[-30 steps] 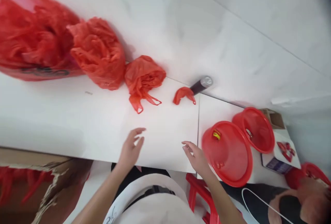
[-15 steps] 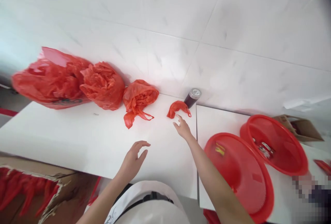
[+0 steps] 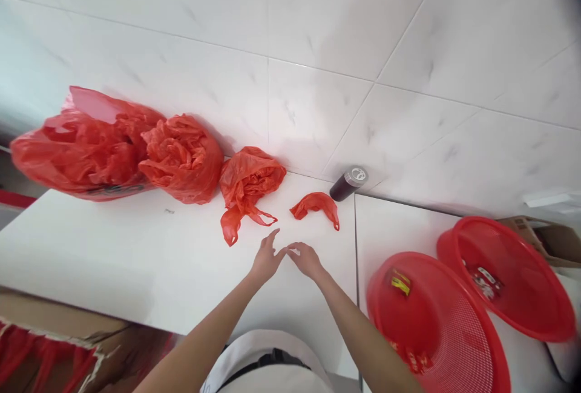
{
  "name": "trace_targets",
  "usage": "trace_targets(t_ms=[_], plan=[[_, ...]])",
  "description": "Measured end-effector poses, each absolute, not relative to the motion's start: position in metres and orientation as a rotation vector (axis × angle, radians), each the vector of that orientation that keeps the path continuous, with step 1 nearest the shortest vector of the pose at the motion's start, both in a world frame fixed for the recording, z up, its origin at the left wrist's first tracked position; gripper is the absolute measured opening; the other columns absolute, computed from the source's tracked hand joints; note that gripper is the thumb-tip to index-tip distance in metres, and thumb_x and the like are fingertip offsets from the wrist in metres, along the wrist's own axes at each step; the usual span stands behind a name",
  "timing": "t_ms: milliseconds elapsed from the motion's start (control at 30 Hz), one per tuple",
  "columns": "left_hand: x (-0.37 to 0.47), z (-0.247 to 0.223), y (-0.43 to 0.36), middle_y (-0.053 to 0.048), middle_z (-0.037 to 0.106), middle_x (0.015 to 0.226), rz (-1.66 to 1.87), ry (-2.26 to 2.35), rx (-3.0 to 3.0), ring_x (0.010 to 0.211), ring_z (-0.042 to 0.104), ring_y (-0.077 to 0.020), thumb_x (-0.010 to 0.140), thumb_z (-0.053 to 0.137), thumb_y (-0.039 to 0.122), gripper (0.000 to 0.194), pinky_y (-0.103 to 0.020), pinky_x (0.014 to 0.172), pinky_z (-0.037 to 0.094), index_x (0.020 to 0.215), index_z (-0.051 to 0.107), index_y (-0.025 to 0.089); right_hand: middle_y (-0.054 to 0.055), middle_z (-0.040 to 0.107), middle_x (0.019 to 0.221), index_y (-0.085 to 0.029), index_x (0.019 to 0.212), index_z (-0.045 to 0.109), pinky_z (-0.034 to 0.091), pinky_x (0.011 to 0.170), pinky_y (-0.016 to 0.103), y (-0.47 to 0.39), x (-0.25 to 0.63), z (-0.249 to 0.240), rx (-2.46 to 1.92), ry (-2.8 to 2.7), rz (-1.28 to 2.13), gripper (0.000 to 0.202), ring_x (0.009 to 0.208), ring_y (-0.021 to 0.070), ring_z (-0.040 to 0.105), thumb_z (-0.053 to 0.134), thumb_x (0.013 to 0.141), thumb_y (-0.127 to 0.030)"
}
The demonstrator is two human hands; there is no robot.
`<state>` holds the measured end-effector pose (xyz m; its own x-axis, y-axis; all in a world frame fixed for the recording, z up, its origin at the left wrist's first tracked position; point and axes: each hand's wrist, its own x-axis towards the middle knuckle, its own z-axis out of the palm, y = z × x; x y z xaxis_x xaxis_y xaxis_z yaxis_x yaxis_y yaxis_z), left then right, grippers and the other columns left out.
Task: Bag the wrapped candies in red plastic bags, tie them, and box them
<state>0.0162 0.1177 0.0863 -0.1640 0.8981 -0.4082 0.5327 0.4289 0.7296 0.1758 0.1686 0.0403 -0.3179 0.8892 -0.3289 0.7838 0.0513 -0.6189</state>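
Note:
My left hand (image 3: 267,260) is over the white table (image 3: 181,260), its fingers apart and nothing seen in it. Close to its thumb, the fingertips of my right hand (image 3: 305,258) come together; whether something small is between them cannot be made out. Just beyond both hands lies a small crumpled red plastic bag (image 3: 316,202), touched by neither. A dark cylindrical can (image 3: 348,183) stands by the wall behind it. Up and left of my left hand is a loosely filled red bag (image 3: 252,178) with its handles spread on the table.
Two larger red bags (image 3: 181,160) sit along the wall at the left. Two red plastic baskets (image 3: 494,344) with small packets inside stand at the right, a cardboard box (image 3: 544,238) behind them. An open carton (image 3: 49,320) of red items is at the lower left.
My left hand has moved right and forward. My right hand has drawn back from the small red bag toward my left hand. The pixelated patch at the right edge is gone.

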Motion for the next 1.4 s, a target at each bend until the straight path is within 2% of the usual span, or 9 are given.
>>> trace_targets(t_ms=[200,300,400,500,667,833,1000,1233,1400], plan=[[0.07,0.067,0.226,-0.012,0.013,0.158,0.441,1.919,1.48,0.129,0.043,-0.0349,0.089,0.055,0.029,0.07,-0.045,0.093,0.046,0.15,0.022,0.038,0.012,0.051,0.134,-0.02,0.135,0.047,0.041,0.096,0.037,0.233,0.216,0.051,-2.036,-1.801,0.739,0.045,0.124,0.0263,0.045,0.045,0.091,-0.03],[0.067,0.057,0.252,-0.016,0.039,0.145,0.329,1.933,1.534,0.122,0.048,-0.0343,0.089,0.054,0.024,0.055,-0.043,0.087,0.047,0.142,0.04,0.03,0.017,0.049,0.135,-0.016,0.14,0.041,0.04,0.093,0.042,0.269,0.236,0.049,-2.124,-1.685,0.672,0.056,0.122,0.0316,0.045,0.051,0.087,-0.031],[0.051,0.043,0.25,-0.012,0.063,0.111,0.22,1.866,1.587,0.109,0.056,-0.0283,0.088,0.053,0.017,0.028,-0.037,0.082,0.048,0.113,0.063,0.021,0.015,0.061,0.114,-0.016,0.121,0.057,0.043,0.082,0.038,0.286,0.244,0.041,-2.143,-1.638,0.767,0.043,0.105,0.0292,0.055,0.057,0.081,-0.029],[0.029,0.033,0.22,-0.007,0.066,0.097,0.176,1.821,1.611,0.096,0.06,-0.0222,0.086,0.049,0.009,0.021,-0.032,0.076,0.047,0.097,0.065,0.019,0.004,0.063,0.074,-0.019,0.079,0.064,0.041,0.067,0.029,0.287,0.249,0.035,-2.071,-1.628,0.972,0.014,0.075,0.0203,0.058,0.056,0.078,-0.03],[-0.004,0.037,0.15,-0.005,0.064,0.094,0.216,1.851,1.585,0.078,0.063,-0.0189,0.085,0.043,0.004,0.025,-0.03,0.068,0.046,0.093,0.06,0.02,-0.006,0.041,0.051,-0.021,0.057,0.048,0.03,0.052,0.023,0.262,0.27,0.053,-1.904,-1.497,1.183,0.031,0.052,0.012,0.04,0.053,0.077,-0.044],[0.001,0.08,0.104,-0.009,0.055,0.115,0.419,1.947,1.591,0.096,0.061,-0.0204,0.092,0.04,0.012,0.027,-0.033,0.079,0.048,0.114,0.051,0.022,-0.006,0.04,0.056,-0.021,0.06,0.044,0.029,0.053,0.023,0.216,0.277,0.097,-1.8,-1.298,1.15,0.036,0.056,0.011,0.037,0.051,0.078,-0.052],[0.052,0.132,0.086,-0.006,0.054,0.117,0.832,1.809,1.585,0.1,0.058,-0.0214,0.084,0.064,0.033,0.045,-0.035,0.084,0.052,0.125,0.046,0.027,-0.003,0.048,0.06,-0.02,0.062,0.049,0.034,0.055,0.025,0.161,0.235,0.141,-1.59,-1.265,1.38,0.04,0.058,0.0121,0.042,0.051,0.081,-0.055],[0.044,0.113,0.096,-0.007,0.054,0.12,0.66,1.999,1.332,0.103,0.058,-0.0199,0.073,0.048,-0.002,0.051,-0.032,0.084,0.049,0.116,0.054,0.025,-0.006,0.046,0.057,-0.02,0.071,0.053,0.03,0.05,0.022,0.116,0.221,0.173,-1.391,-1.336,1.571,0.027,0.051,0.0087,0.039,0.058,0.081,-0.045],[-0.034,0.113,0.076,-0.009,0.06,0.106,0.403,2.042,1.168,0.091,0.06,-0.024,0.063,0.059,0.002,0.035,-0.032,0.073,0.047,0.093,0.063,0.02,-0.007,0.052,0.057,-0.023,0.097,0.057,0.031,0.049,0.022,0.113,0.284,0.167,-1.747,-1.386,1.324,0.024,0.046,0.0099,0.04,0.06,0.075,-0.031]])
